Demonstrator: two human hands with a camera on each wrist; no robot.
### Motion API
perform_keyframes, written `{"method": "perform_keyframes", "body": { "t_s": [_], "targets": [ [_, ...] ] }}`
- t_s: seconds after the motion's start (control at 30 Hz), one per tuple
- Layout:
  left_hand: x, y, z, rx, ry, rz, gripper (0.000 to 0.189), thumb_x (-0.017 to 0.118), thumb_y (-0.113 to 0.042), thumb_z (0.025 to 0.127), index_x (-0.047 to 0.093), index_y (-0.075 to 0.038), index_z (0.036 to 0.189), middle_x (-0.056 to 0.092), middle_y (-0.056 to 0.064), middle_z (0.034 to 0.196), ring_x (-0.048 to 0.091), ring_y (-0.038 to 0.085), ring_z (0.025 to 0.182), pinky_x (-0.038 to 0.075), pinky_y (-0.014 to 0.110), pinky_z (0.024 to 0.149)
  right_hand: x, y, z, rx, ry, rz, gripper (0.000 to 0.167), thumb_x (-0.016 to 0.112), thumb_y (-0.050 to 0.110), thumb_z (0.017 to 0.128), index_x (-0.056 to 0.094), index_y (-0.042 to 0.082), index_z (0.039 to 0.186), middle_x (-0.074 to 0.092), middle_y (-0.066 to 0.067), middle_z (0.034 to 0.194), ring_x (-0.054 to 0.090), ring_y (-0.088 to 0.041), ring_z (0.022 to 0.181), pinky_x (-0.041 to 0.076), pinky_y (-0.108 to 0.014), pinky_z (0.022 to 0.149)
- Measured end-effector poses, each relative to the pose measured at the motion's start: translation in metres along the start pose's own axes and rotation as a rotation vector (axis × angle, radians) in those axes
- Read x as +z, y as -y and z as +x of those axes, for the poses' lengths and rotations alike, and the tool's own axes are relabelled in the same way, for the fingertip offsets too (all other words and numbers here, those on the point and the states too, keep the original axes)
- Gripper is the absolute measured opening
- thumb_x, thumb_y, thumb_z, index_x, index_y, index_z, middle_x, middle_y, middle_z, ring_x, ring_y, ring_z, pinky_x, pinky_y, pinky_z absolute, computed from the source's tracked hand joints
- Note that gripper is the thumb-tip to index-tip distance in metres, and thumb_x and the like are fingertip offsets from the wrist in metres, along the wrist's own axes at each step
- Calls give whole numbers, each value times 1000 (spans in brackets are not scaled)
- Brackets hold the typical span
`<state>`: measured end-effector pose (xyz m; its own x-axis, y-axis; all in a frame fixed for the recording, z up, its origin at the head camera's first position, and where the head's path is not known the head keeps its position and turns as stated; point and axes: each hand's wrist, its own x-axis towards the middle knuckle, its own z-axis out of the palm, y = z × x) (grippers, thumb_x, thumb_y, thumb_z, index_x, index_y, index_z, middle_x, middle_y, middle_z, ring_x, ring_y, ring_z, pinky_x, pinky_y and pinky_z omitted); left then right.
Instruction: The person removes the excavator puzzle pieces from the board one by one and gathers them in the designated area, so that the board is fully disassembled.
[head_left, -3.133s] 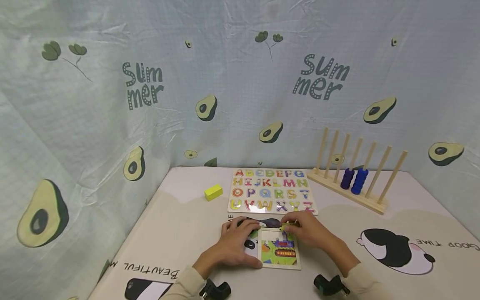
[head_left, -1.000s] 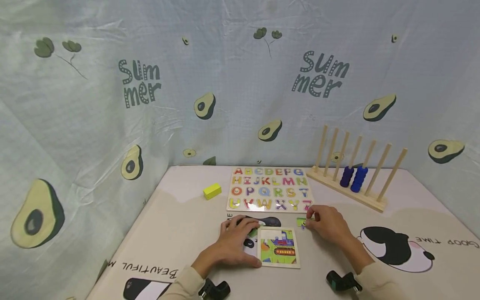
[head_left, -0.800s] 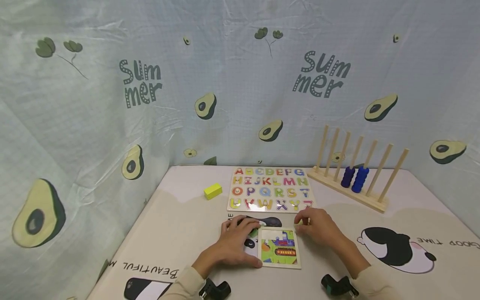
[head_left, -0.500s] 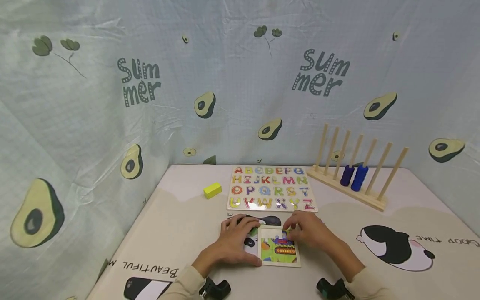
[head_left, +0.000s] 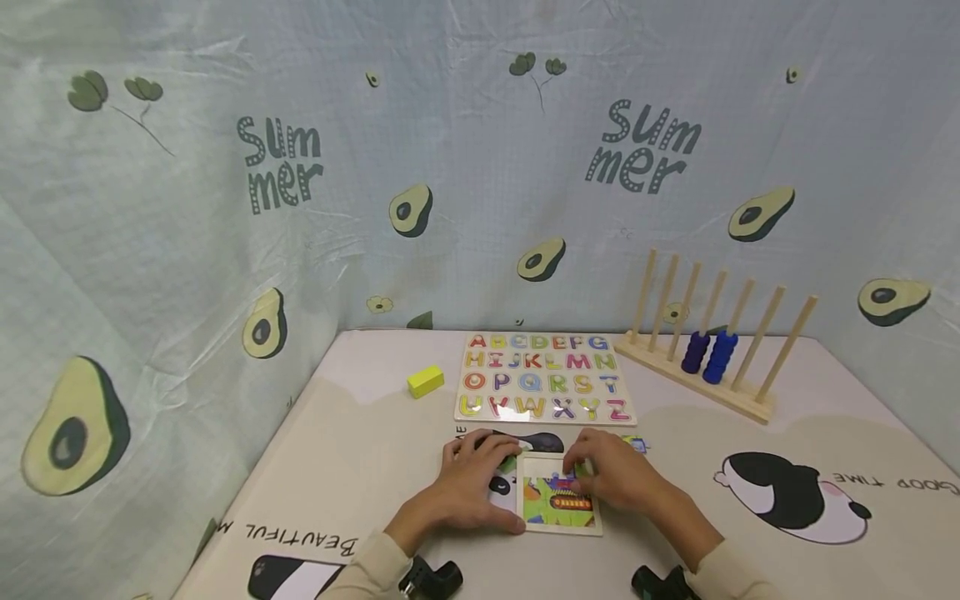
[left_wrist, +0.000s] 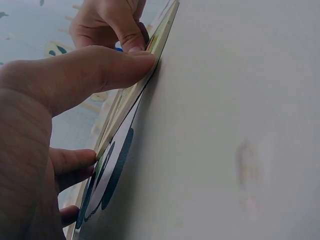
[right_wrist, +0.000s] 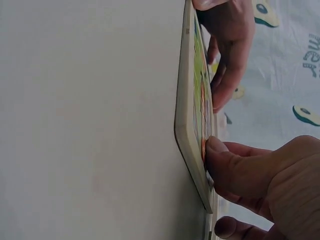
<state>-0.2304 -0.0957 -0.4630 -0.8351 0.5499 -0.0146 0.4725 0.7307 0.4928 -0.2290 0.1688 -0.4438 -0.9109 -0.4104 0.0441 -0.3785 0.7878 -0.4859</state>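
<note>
A small framed jigsaw puzzle point(head_left: 562, 530) lies on the table, its picture showing an orange and purple vehicle on green. The left hand point(head_left: 467, 493) grips its left side, thumb at the near corner and fingers at the far corner. Over the puzzle's far right part, the right hand point(head_left: 617, 473) pinches a puzzle piece point(head_left: 583, 471) against the picture, mostly covered by its fingers. In the right wrist view the thumb and index finger meet at the puzzle surface. A pale gap shows at the far left inside the frame. Another piece point(head_left: 635, 443) lies behind the right hand.
Behind the puzzle lies an alphabet board point(head_left: 544, 379). A yellow block point(head_left: 426, 382) sits to its left. At the back right stands a wooden peg rack point(head_left: 693, 379) with dark blue and blue beads. A printed curtain point(head_left: 480, 167) rises behind the table.
The right hand picked up a green piece right of the puzzle, carried it left to the far right part of the frame and lowered it there. The left hand stayed in place.
</note>
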Motion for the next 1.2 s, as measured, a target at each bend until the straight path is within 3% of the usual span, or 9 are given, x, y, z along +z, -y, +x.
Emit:
{"method": "perform_keyframes", "body": {
  "t_s": [0.5, 0.67, 0.83, 1.03, 1.2],
  "targets": [
    [-1, -1, -2, -5, 3, -3, 95, 80, -65, 67, 50, -26, 148, 40, -9, 156, 21, 28, 147, 19, 58, 111, 5, 9, -2, 15, -31, -48, 26, 84, 9, 82, 66, 28, 83, 57, 9, 99, 53, -16, 97, 49, -45, 91],
    [-1, 0, -1, -4, 3, -4, 95, 79, -65, 67, 50, -26, 148, 40, -9, 156, 21, 29, 147, 19, 58, 111, 5, 8, -1, 10, -47, -58, 28, 85, 11, 80, 63, 27, 85, 58, 12, 94, 53, -15, 93, 50, -45, 90],
    [-2, 0, -1, -4, -1, 4, 95, 80, -66, 66, 50, -26, 148, 40, -9, 156, 22, 29, 147, 19, 58, 111, 3, 7, -1, 34, -38, 31, 30, 85, 10, 80, 63, 23, 96, 60, 9, 90, 53, -14, 85, 48, -40, 81],
    [0, -1, -1, 10, -10, 13, 95, 80, -65, 66, 51, -25, 147, 41, -9, 155, 23, 29, 146, 20, 58, 110, -3, 1, -3, 51, -22, 176, 25, 77, 6, 89, 60, 17, 104, 55, 3, 82, 51, -16, 78, 43, -30, 69],
    [1, 0, 0, 10, -14, 26, 95, 81, -65, 65, 51, -27, 146, 41, -11, 155, 23, 28, 146, 19, 57, 111, -17, -6, -5, 56, -78, 285, 27, 76, 6, 89, 59, 11, 110, 58, 2, 80, 53, -17, 76, 43, -26, 65]
  ]
}}
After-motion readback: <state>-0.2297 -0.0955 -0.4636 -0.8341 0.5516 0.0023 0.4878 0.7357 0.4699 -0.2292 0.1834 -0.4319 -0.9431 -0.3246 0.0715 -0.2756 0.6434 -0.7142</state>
